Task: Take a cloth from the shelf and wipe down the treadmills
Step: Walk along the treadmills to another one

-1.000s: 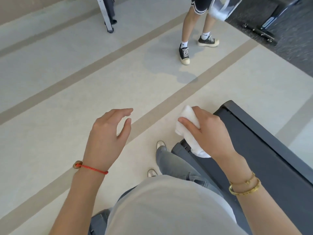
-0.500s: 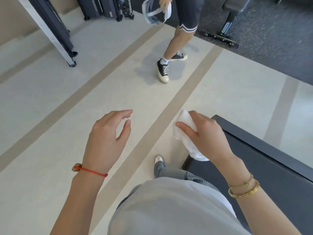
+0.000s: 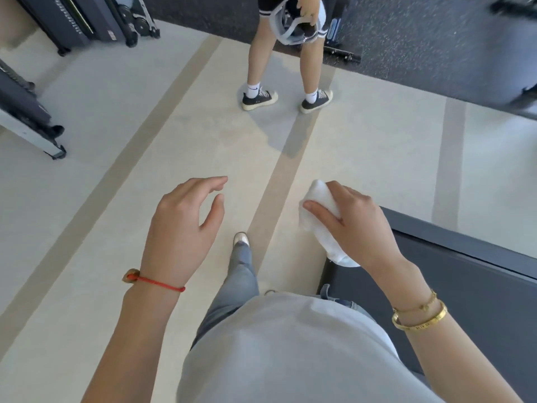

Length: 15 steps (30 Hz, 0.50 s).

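Cloth (image 3: 318, 205), white and bunched, is gripped by the right hand (image 3: 357, 225), thumb and fingers curled round it, above the near corner of a dark treadmill deck (image 3: 453, 283) at lower right. The deck's raised edge runs diagonally toward the right border. The left hand (image 3: 183, 228) is held empty in the air, fingers loosely spread. Pale floor (image 3: 122, 205) lies open ahead, crossed by 3 tan stripes. A second person's legs (image 3: 286, 68) are seen further on, and folded machines (image 3: 32, 112) stand at far left.
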### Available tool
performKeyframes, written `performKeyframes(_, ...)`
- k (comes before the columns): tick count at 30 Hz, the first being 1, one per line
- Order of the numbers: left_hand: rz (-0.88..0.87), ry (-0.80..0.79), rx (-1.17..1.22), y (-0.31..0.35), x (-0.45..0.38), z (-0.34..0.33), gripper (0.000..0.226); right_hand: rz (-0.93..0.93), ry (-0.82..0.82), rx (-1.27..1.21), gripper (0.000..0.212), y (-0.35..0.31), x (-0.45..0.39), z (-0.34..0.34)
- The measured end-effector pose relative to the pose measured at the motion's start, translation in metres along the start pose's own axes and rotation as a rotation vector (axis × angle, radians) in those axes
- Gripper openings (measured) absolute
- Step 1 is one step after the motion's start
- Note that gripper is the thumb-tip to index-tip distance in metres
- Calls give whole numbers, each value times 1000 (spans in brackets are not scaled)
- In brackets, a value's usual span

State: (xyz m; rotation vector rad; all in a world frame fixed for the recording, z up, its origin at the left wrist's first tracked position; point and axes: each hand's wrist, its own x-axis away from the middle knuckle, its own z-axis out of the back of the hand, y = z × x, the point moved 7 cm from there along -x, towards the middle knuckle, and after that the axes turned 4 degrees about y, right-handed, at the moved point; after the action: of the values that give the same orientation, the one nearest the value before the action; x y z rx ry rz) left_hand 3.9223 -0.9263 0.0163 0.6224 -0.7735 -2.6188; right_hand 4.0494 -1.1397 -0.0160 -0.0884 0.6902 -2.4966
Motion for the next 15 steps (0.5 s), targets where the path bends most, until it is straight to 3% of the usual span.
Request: performKeyframes(15, -306, -195, 98, -33, -230, -59, 23, -313, 185, -18, 48, 11, -149, -5)
